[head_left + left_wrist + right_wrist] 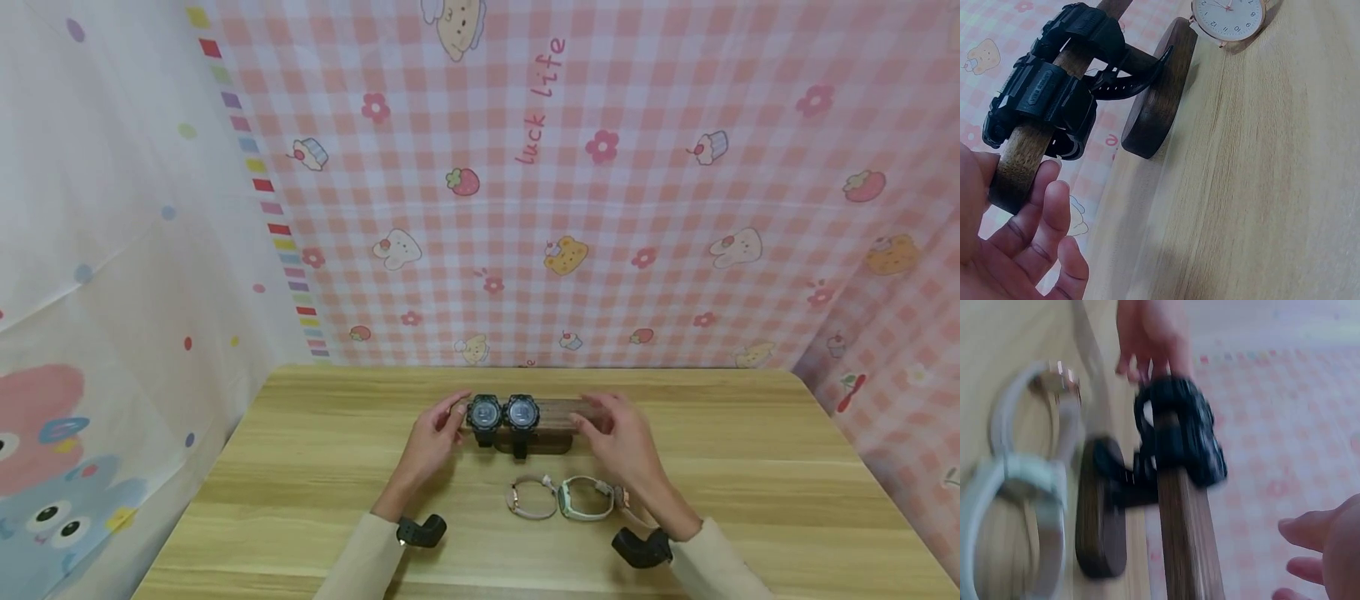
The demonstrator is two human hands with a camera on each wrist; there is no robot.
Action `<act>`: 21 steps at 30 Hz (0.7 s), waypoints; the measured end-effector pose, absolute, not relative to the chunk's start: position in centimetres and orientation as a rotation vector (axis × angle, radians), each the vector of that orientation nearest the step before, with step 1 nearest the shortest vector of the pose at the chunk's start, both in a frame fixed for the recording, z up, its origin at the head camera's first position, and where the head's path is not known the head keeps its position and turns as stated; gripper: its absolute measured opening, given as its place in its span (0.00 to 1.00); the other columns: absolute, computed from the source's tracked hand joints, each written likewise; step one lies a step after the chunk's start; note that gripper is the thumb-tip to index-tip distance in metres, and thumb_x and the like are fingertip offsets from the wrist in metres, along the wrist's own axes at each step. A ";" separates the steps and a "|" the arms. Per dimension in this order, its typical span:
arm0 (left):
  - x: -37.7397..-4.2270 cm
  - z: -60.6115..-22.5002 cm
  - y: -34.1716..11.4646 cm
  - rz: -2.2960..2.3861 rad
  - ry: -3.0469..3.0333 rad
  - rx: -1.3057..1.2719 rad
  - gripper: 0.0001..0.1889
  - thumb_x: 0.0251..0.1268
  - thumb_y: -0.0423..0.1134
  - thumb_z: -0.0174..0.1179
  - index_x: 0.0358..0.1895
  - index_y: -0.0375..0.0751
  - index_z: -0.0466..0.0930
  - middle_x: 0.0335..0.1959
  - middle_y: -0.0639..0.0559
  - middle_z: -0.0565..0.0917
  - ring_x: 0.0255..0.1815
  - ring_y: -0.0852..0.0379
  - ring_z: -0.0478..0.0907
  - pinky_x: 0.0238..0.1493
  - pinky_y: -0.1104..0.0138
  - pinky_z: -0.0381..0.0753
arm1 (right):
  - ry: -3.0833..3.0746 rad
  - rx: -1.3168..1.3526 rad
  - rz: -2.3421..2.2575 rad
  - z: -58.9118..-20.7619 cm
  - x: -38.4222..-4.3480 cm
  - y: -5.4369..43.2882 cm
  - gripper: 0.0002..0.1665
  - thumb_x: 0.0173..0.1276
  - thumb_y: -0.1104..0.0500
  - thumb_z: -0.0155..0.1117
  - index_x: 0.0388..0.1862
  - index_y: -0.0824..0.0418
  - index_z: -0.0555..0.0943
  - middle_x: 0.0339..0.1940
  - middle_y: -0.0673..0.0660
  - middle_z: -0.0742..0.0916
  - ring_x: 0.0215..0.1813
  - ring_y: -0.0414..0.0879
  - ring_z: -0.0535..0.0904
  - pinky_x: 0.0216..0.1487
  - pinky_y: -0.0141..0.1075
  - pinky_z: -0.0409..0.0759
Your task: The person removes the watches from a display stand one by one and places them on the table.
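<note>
a dark brown wooden watch stand [557, 412], a long bar above a rounded base, stood on the pale wood-grain table [300, 467]. at the stand's left end, the left hand [437, 432] pinched the bar between thumb and fingers. by the stand's right end was the right hand [621, 435], released, its fingers loosely extended and apart from the bar. a chunky black round-faced watch [484, 412] and its black twin [522, 412] were strapped side by side round the left part of the stand. in front of the stand lay a slim rose-gold watch with a pale strap [513, 497], then a mint-green watch [564, 500], then another rose-gold watch [622, 497] partly hidden by the right arm.
</note>
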State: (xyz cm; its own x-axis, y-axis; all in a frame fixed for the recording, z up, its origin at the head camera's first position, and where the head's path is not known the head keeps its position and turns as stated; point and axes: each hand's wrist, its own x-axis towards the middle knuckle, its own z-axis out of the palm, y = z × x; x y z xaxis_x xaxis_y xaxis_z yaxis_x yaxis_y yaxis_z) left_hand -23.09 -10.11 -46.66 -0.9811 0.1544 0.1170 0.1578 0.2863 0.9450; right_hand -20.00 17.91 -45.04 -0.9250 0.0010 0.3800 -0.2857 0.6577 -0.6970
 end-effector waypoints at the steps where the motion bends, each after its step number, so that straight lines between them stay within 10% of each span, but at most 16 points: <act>1: -23.1 -46.6 -10.1 -1.851 -2.519 -0.301 0.18 0.79 0.37 0.50 0.66 0.42 0.75 0.32 0.27 0.79 0.34 0.30 0.79 0.38 0.47 0.80 | -2.519 0.207 1.143 -45.1 -20.2 18.5 0.22 0.64 0.59 0.72 0.56 0.65 0.82 0.45 0.62 0.81 0.29 0.45 0.72 0.27 0.32 0.70; 10: -22.9 -46.3 -10.1 -1.841 -2.526 -0.291 0.18 0.79 0.37 0.50 0.66 0.42 0.76 0.32 0.27 0.79 0.35 0.29 0.78 0.38 0.48 0.80 | -2.569 0.191 1.167 -46.4 -21.3 22.0 0.25 0.73 0.58 0.63 0.66 0.65 0.75 0.59 0.70 0.75 0.52 0.63 0.74 0.49 0.54 0.74; 21: -24.9 -49.8 -10.3 -1.830 -2.520 -0.286 0.19 0.79 0.41 0.50 0.67 0.44 0.74 0.31 0.30 0.79 0.32 0.33 0.79 0.36 0.50 0.81 | -2.649 0.181 1.288 -47.9 -21.7 22.6 0.27 0.76 0.55 0.58 0.70 0.64 0.71 0.61 0.68 0.79 0.52 0.60 0.79 0.46 0.48 0.81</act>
State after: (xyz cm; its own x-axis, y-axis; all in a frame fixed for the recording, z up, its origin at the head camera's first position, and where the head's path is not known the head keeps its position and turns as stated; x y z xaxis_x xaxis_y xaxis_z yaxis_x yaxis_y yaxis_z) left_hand -24.87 -10.35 -49.78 -0.9832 0.1392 0.1181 0.1554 0.2983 0.9417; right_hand -21.65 22.60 -47.95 -0.9744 -0.0265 0.2230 -0.1918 0.6153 -0.7647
